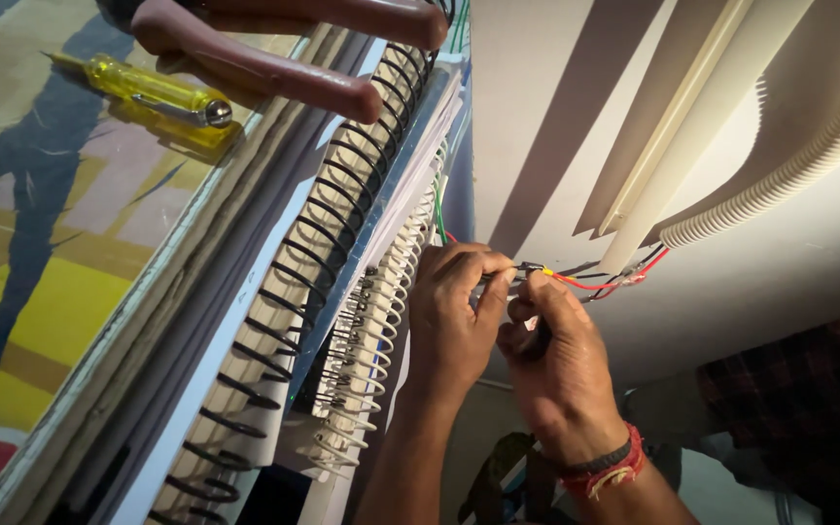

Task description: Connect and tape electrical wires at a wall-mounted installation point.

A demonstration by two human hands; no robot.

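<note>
My left hand [454, 311] pinches thin wire ends [527, 266] between thumb and forefinger. My right hand [556, 355], with a red thread band and a dark band at the wrist, meets it from the right and grips the same wires, fingers curled around them. Red and black wires [614, 282] run from my fingertips to the end of a white corrugated conduit [780, 185] on the wall. A green wire [438, 219] drops behind my left hand. Both hands sit just right of a stack of spiral-bound books.
Spiral-bound books [342, 253] with black and white coils lean at the left. A yellow tester screwdriver [153, 92] lies on a patterned surface above them, beside maroon plier handles [274, 58]. White flat trunking [692, 117] runs along the wall. Checked cloth [799, 389] shows at lower right.
</note>
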